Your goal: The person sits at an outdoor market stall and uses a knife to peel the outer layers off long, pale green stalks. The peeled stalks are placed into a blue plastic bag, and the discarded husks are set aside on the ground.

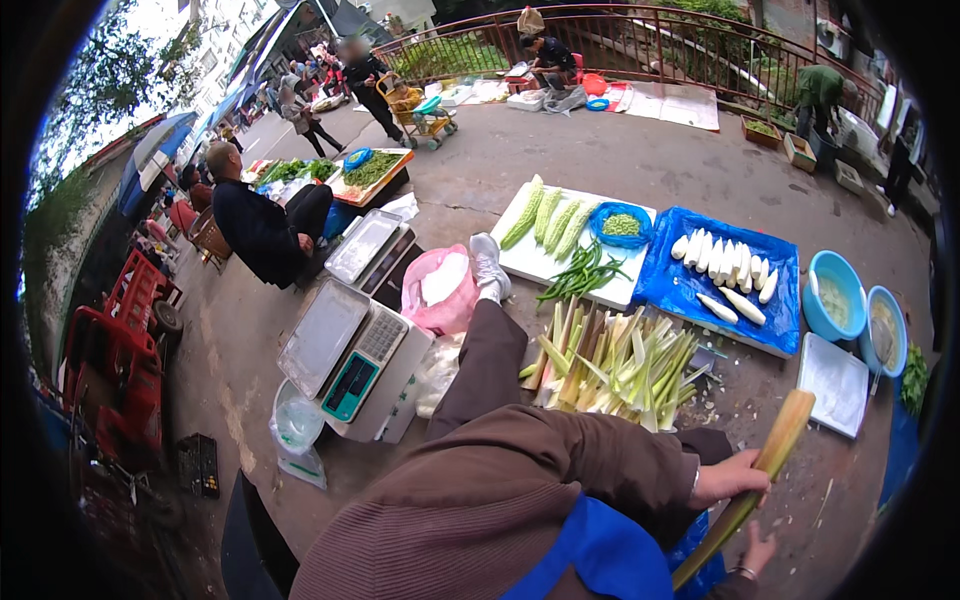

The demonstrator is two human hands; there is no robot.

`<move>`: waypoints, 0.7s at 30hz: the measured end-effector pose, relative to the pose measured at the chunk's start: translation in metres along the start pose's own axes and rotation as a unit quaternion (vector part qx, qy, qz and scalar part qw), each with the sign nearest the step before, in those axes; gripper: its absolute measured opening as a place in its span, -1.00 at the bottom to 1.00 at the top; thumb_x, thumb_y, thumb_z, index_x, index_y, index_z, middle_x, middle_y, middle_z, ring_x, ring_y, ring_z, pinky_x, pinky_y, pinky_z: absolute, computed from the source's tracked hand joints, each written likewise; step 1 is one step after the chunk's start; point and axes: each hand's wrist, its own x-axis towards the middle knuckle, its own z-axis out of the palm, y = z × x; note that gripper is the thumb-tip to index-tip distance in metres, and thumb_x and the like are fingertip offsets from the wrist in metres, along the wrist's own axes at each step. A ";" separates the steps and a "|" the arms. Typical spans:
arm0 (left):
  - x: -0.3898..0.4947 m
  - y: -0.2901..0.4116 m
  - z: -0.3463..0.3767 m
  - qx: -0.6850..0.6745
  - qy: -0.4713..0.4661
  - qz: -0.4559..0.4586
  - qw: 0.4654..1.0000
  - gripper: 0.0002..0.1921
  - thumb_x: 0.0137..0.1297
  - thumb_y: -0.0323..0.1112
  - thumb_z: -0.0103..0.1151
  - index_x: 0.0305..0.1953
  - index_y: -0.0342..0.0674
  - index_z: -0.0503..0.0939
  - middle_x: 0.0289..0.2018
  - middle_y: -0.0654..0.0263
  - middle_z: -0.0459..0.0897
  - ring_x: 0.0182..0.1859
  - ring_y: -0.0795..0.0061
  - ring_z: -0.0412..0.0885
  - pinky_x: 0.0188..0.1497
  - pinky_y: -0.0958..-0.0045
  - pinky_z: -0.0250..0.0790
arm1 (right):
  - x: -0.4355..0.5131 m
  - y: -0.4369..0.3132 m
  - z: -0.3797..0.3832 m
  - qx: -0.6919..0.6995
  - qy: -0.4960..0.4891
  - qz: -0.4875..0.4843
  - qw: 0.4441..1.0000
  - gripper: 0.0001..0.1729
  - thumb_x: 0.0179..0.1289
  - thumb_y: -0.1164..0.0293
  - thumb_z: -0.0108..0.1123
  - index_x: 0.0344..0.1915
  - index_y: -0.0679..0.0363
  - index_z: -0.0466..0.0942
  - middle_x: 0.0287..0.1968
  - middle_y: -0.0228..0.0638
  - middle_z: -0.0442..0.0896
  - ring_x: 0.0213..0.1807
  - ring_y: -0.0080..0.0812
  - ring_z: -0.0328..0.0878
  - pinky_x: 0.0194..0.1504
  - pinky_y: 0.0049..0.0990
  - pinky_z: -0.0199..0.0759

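My left hand (729,480) grips a long green-and-tan water bamboo stalk (787,427), which slants from upper right to lower left. Just below the stalk is my right hand (759,551), fingers apart and nothing visible in it; a bracelet circles its wrist. A heap of cut leafy stalk tops (622,360) lies on the ground before me. Beyond it, peeled white water bamboo stems (724,259) rest on a blue plastic-lined tray (667,300). To their left, a white foam board (517,255) carries bitter gourds (559,217), green chillies (585,271) and a blue bag of green beans (621,225).
Two scales (326,337) stand at left beside a pink bag (435,289). Two blue basins (834,296) and a white foam lid (832,382) are at right. A seated person (255,217) is near the scales, with a red cargo tricycle (124,375) behind. People and a stroller (420,112) occupy the road.
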 end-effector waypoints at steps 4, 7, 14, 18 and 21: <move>-0.031 0.041 -0.025 -0.009 0.048 0.020 0.999 -0.67 0.11 -0.39 0.05 -0.09 -0.33 0.34 -0.43 0.29 0.52 -0.31 0.55 0.54 -0.19 0.53 0.37 | -0.069 0.089 0.066 -0.296 -0.212 0.007 0.931 -0.40 -0.12 0.12 0.42 -0.23 0.41 0.52 -0.28 -0.03 0.63 -0.24 -0.20 0.55 -0.19 -0.28 0.44; -0.059 0.063 -0.045 0.020 0.150 0.035 0.988 -0.69 0.07 -0.39 0.12 -0.13 -0.31 0.39 -0.41 0.28 0.54 -0.31 0.50 0.54 -0.21 0.50 0.37 | -0.145 0.109 0.092 -0.340 -0.271 0.048 0.899 -0.51 -0.11 0.14 0.38 -0.31 0.34 0.56 -0.29 0.00 0.63 -0.22 -0.11 0.58 -0.19 -0.23 0.47; -0.100 0.105 -0.080 0.066 0.270 0.036 0.960 -0.53 0.14 -0.23 0.06 0.07 -0.30 0.32 -0.31 0.23 0.52 -0.21 0.43 0.48 -0.13 0.44 0.37 | -0.104 0.050 -0.011 -0.170 -0.034 0.075 0.982 -0.88 -0.12 0.46 0.13 -0.54 0.29 0.46 -0.59 -0.26 0.55 -0.61 -0.26 0.45 -0.57 -0.29 0.31; -0.082 0.112 -0.072 0.020 0.151 0.043 0.987 -0.50 0.18 -0.28 0.08 0.11 -0.33 0.25 -0.20 0.16 0.42 -0.18 0.41 0.43 -0.03 0.44 0.35 | -0.077 -0.023 -0.206 -0.034 0.299 -0.088 0.950 -0.61 -0.11 0.36 0.22 -0.26 0.39 0.56 -0.47 -0.28 0.59 -0.43 -0.49 0.47 -0.36 -0.41 0.38; -0.072 0.110 -0.071 0.018 0.111 0.031 0.993 -0.55 0.22 -0.32 0.04 0.11 -0.32 0.25 -0.21 0.16 0.45 -0.17 0.43 0.44 -0.03 0.44 0.35 | -0.122 -0.060 -0.348 0.057 0.453 0.143 0.878 -0.77 -0.05 0.33 0.26 -0.54 0.24 0.44 -0.60 -0.33 0.49 -0.71 -0.43 0.40 -0.70 -0.45 0.24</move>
